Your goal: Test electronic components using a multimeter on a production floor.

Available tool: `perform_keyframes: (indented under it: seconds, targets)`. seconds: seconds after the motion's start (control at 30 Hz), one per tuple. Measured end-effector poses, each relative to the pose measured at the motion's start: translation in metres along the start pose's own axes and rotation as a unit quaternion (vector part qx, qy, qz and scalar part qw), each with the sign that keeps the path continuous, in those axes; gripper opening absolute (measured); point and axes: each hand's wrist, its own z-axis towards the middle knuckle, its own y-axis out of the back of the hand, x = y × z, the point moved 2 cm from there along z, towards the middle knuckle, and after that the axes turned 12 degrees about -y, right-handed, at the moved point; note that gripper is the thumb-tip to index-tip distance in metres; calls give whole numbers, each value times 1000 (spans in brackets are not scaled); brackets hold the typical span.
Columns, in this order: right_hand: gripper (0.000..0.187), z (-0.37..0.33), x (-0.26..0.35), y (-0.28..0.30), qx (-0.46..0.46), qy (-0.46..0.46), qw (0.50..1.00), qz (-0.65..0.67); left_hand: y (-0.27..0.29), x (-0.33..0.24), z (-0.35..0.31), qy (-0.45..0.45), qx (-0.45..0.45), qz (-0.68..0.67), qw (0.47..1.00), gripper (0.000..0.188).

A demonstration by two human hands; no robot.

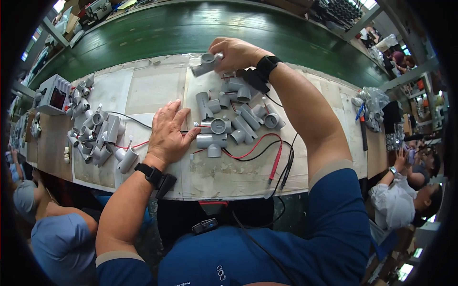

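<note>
A gray plastic tee fitting (pixel 204 68), one round mouth facing the camera, is held above the far side of the table (pixel 157 78) in a worker's right hand (pixel 234 55). The grip is closed around one end, fingers curled over it and partly hiding it; slight blur softens the detail. The fitting looks light and rigid, its smooth wall perhaps a little slick. The solid barrel seems the safest place to hold; the thin leads and small plugs on similar pieces look like the fragile parts, best spared any pull.

Below, more gray fittings (pixel 211 140) lie loosely grouped, some trailing wires. Beside them the left hand (pixel 168 126) rests palm down with fingers spread, nothing visible in its grip; its thumb is near a wired piece, though contact cannot be confirmed. A red test probe (pixel 275 164) lies toward the near edge.

At left, a second heap of gray fittings (pixel 98 136) sits before a boxy meter (pixel 53 95). Beyond the table runs a green conveyor belt (pixel 191 28).
</note>
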Motion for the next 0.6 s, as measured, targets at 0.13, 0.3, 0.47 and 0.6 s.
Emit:
perform_keyframes:
  seconds: [0.13, 0.3, 0.47, 0.6]
  targets:
    - [43, -9, 47, 9, 150, 32, 985, 75, 0, 10, -8, 35, -99, -99, 990, 42]
    - [50, -18, -28, 54, -36, -110, 989, 96, 2, 8, -7, 31, -158, -150, 975, 22]
    - [63, -73, -87, 23, -14, -312, 950, -28, 0, 3, 2, -31, -96, -101, 990, 15]
    - [68, -93, -24, -24, -129, -202, 966, 96, 0, 11, -11, -44, -111, -94, 988, 8]
